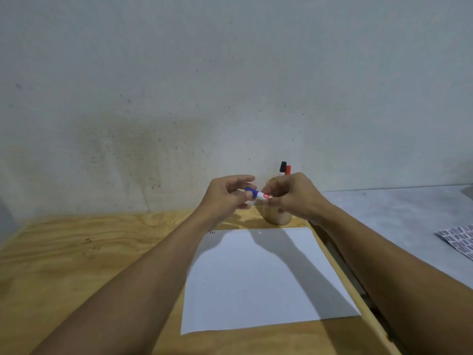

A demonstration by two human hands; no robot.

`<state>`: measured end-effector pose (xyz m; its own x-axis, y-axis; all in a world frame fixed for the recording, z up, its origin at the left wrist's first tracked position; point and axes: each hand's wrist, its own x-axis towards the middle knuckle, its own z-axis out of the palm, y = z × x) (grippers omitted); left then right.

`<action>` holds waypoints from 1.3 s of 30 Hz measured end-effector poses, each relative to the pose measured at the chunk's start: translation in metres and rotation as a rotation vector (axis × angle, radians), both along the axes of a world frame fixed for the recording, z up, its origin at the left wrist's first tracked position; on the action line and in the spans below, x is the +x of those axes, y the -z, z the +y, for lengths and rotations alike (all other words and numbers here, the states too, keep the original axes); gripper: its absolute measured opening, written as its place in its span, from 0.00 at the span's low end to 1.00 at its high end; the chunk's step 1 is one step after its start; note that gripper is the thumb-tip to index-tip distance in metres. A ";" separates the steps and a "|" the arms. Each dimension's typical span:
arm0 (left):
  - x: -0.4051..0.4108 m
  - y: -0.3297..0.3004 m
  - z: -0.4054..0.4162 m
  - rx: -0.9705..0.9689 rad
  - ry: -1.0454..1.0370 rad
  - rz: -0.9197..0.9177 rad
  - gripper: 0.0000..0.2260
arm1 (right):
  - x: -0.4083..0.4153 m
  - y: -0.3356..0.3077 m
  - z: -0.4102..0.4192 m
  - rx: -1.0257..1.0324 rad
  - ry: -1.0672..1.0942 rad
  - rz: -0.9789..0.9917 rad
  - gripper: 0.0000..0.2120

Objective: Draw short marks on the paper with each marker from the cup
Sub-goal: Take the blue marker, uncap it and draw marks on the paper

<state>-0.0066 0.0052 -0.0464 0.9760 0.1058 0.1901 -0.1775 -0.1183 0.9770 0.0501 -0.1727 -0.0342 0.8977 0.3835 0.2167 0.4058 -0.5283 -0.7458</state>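
Against the stained wall, above the plywood surface (76, 252) and blank paper (256, 278), both hands grasp the blue marker (257, 194) crosswise, left hand (225, 196) pinching its cap, right hand (291, 196) clasping the barrel.

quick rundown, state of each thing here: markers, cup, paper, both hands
blue marker: held level between both hands, cap on
left hand: gripping the blue cap end
right hand: gripping the white barrel end
black marker: upright in cup, capped
red marker: upright in cup, capped
cup: upright, behind the hands
paper: flat on the table, no marks showing
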 end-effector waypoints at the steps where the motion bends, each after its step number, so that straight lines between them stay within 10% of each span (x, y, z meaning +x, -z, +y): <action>1: -0.003 0.004 0.004 0.030 0.009 -0.003 0.13 | -0.005 0.001 0.004 -0.013 -0.036 0.026 0.05; 7: -0.017 0.024 0.033 0.145 -0.030 0.030 0.07 | -0.029 0.008 0.028 -0.078 -0.156 0.148 0.05; 15: -0.035 0.044 0.078 0.066 -0.162 0.148 0.06 | -0.047 0.033 0.033 -0.298 -0.223 -0.341 0.07; 18: -0.037 0.055 0.091 0.092 -0.253 0.205 0.10 | -0.050 0.033 0.034 -0.195 -0.256 -0.176 0.08; 25: -0.048 0.078 0.086 0.338 -0.386 0.087 0.07 | -0.050 0.034 0.046 0.799 -0.251 0.765 0.21; 29: -0.056 0.089 0.082 0.370 -0.383 0.027 0.06 | -0.042 0.052 0.056 0.988 -0.193 0.777 0.15; 39: -0.058 0.096 0.081 0.461 -0.309 -0.002 0.06 | -0.038 0.071 0.084 0.657 0.034 0.451 0.03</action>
<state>-0.0641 0.0864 -0.1423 0.9124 0.2926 0.2863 -0.0684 -0.5806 0.8113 0.0120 -0.0886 -0.1050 0.9616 0.2743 0.0020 -0.0179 0.0700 -0.9974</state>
